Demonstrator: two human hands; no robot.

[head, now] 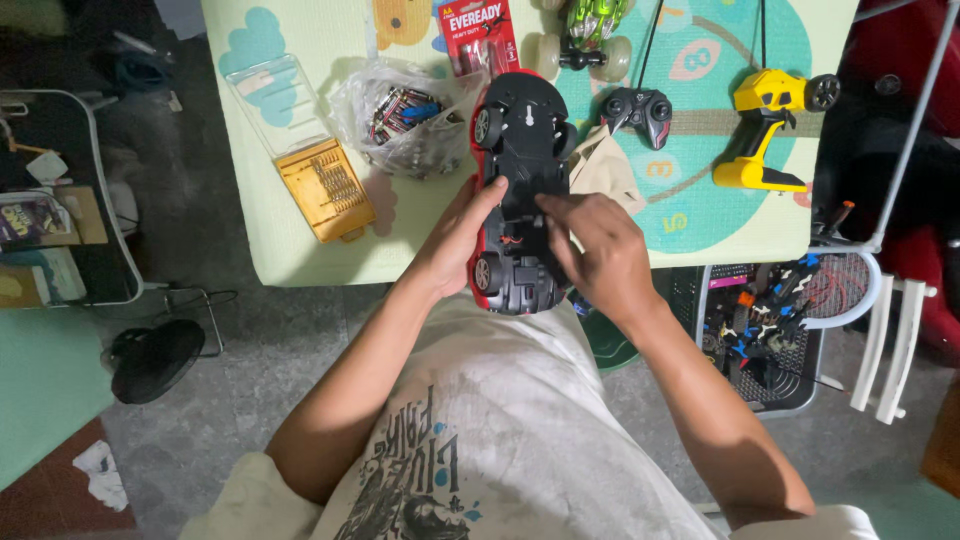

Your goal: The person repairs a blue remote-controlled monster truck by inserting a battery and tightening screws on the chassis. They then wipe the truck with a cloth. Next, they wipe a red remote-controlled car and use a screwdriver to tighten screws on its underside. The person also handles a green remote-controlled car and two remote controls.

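The left hand holds the toy car by its left side. The fingers are partly curled round the red edge, and the thumb lies flat on the black bottom of the car. The left arm comes up from the body, bent at the elbow, and points toward the mat.

The right hand rests on the right side of the car. Its fingers are bent, and the pointer finger presses on the black bottom near the middle. It is half closed, touching the car more than gripping it. The right arm comes in from the other side, also bent.

The car is upside down between the two hands, wheels up. Its near end hangs over the mat's edge, close to the person's white shirt.

Just past the left hand sits a clear bag of batteries. Further left of that hand is an orange case with a clear lid. Beyond the car's far end is a red battery pack and a green toy car. Past the right hand lie a tan cloth, a black remote, and, further right, a yellow remote. Below and right of the right hand is a crate full of small parts.
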